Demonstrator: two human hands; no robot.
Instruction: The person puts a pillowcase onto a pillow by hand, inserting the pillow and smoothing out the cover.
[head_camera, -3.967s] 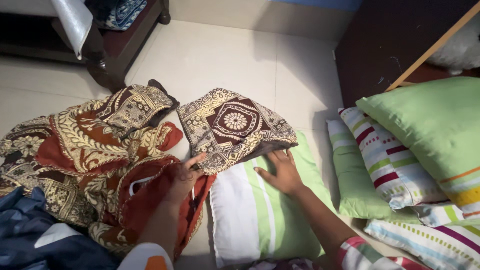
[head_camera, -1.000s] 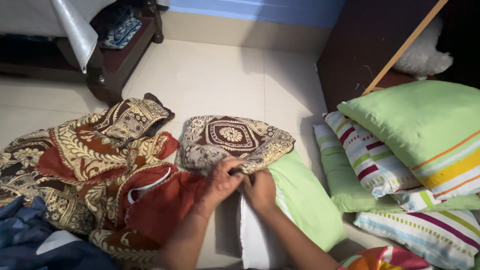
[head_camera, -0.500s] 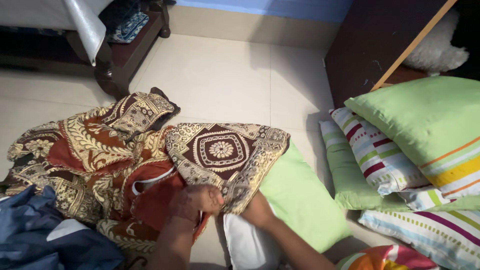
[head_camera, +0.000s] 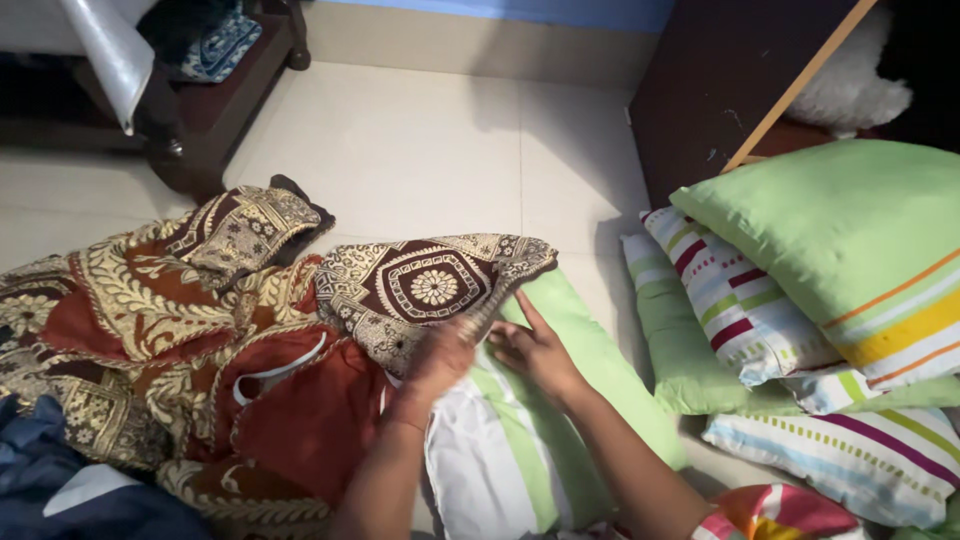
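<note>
A green and white striped pillow (head_camera: 530, 450) lies on the tiled floor in front of me. A maroon and gold patterned cushion cover (head_camera: 425, 285) rests across its far left corner. My left hand (head_camera: 440, 360) grips the cover's near edge, pinching the cloth. My right hand (head_camera: 535, 350) lies flat on the pillow right beside the cover's open edge, fingers spread and holding nothing.
A heap of red and gold patterned cloth (head_camera: 150, 340) fills the left, with dark blue fabric (head_camera: 60, 490) at the lower left. Stacked green and striped pillows (head_camera: 820, 290) sit at the right against a dark cabinet (head_camera: 720, 90). A dark wooden bench (head_camera: 210, 90) stands at the top left.
The cover, spread over the pillow's top half a second ago, has been drawn back to the left, baring more of the striped pillow. My right hand has come out onto the pillow.
</note>
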